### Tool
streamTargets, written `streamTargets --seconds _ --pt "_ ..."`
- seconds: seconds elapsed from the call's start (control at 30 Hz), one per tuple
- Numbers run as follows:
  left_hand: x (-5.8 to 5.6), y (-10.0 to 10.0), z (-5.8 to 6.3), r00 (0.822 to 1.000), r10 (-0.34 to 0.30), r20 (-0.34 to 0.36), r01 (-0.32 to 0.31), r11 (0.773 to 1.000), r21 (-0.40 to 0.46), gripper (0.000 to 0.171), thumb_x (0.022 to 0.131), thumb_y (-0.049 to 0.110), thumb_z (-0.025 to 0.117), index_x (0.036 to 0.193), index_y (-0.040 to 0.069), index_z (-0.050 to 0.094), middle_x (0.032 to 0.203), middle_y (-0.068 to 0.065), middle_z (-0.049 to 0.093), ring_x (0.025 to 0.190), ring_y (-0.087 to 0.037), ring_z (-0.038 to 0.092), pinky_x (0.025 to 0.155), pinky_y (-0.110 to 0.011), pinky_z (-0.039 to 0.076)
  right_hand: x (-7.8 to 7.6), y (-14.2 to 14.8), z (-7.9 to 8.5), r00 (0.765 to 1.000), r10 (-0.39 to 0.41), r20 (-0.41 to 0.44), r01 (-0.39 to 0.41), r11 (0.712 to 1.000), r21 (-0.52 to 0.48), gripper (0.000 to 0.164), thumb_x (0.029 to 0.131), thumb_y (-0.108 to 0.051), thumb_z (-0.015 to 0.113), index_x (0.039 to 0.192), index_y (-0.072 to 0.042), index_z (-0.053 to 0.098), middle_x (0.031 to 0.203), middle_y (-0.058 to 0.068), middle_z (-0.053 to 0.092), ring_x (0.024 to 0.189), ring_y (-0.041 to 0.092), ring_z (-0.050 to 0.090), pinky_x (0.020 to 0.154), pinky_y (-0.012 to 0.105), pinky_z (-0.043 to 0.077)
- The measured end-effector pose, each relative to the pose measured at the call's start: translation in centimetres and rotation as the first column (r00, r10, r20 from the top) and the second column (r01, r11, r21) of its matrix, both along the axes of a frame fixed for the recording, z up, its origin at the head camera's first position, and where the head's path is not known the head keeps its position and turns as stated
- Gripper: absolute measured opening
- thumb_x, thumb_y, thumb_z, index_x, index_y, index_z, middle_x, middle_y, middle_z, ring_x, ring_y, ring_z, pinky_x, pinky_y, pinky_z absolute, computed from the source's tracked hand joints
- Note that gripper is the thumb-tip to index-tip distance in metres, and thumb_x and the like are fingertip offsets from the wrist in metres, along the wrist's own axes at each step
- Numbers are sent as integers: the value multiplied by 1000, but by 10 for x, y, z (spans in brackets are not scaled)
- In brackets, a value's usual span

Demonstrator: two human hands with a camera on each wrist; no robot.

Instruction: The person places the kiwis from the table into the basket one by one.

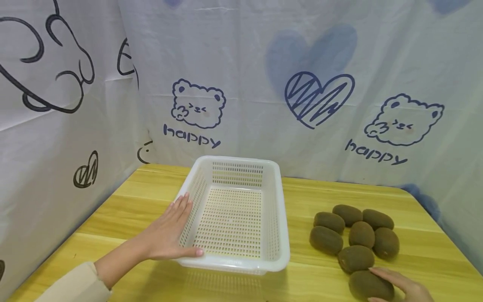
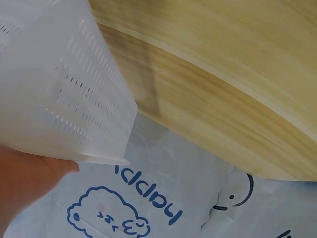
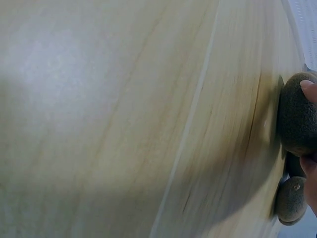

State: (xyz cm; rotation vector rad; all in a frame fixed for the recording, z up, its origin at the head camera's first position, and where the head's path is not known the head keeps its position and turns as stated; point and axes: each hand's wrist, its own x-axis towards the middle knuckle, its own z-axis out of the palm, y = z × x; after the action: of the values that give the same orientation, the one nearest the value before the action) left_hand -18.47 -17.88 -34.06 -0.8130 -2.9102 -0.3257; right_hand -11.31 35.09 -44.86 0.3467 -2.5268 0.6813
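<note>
A white perforated plastic basket [image 1: 281,209] stands upright on the wooden table. My left hand [image 1: 167,235] rests on its left rim with straight fingers, the thumb lying along the near rim. In the left wrist view, part of that hand [image 2: 29,183] shows at the rim of the basket [image 2: 74,94]. At the lower right of the head view, my right hand [image 1: 407,287] holds the nearest kiwi [image 1: 370,286]. The right wrist view shows this kiwi [image 3: 297,116] between fingertip and thumb. Several other brown kiwis [image 1: 361,235] lie grouped just beyond it.
The wooden table [image 1: 128,209] has a light yellow grain. White cloth [image 1: 249,126] with blue hearts, bear faces and lettering hangs behind it and along the left side. Another kiwi [image 3: 291,201] sits close beside the held one in the right wrist view.
</note>
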Motion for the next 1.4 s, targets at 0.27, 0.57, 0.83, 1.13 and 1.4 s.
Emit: streamTargets --seconds 0.27,0.57,0.83,1.13,1.4 --pt "-3 -1 0 1000 3 11 -3 1000 0 116 71 69 59 141 -14 19 151 -32 9 140 -44 11 115 -53 17 -7 13 7 974 221 49 -224 973 61 62 61 -10 81 119 -24 62 117 -42 39 95 -20 48 58 22 49" --pt "-3 0 2 999 11 39 -11 1000 6 118 70 69 60 142 -14 18 151 -31 8 141 -44 10 115 -53 16 -12 18 14 947 298 116 -309 947 87 58 66 -10 80 118 -27 61 115 -38 44 94 -16 51 58 20 49" --pt "-5 0 2 999 12 47 -12 1000 6 118 69 69 60 142 -13 18 152 -29 7 141 -43 10 116 -52 16 -14 15 28 891 376 254 -382 924 -25 52 73 -7 75 120 -22 60 115 -38 44 96 -18 50 63 20 52" --pt "-7 -3 1 999 3 43 -4 1000 19 117 69 69 61 142 -13 19 152 -30 8 141 -43 11 115 -54 18 -17 0 46 909 232 346 -241 970 -16 45 77 -18 74 119 -12 60 111 -24 57 89 -12 56 62 21 53" --pt "-5 -3 2 1000 -3 29 3 1000 11 117 70 69 60 141 -14 20 151 -30 9 141 -44 13 115 -54 18 -23 -32 69 972 48 229 -47 999 -13 49 70 -24 79 115 -12 63 109 4 65 91 -18 50 68 16 54"
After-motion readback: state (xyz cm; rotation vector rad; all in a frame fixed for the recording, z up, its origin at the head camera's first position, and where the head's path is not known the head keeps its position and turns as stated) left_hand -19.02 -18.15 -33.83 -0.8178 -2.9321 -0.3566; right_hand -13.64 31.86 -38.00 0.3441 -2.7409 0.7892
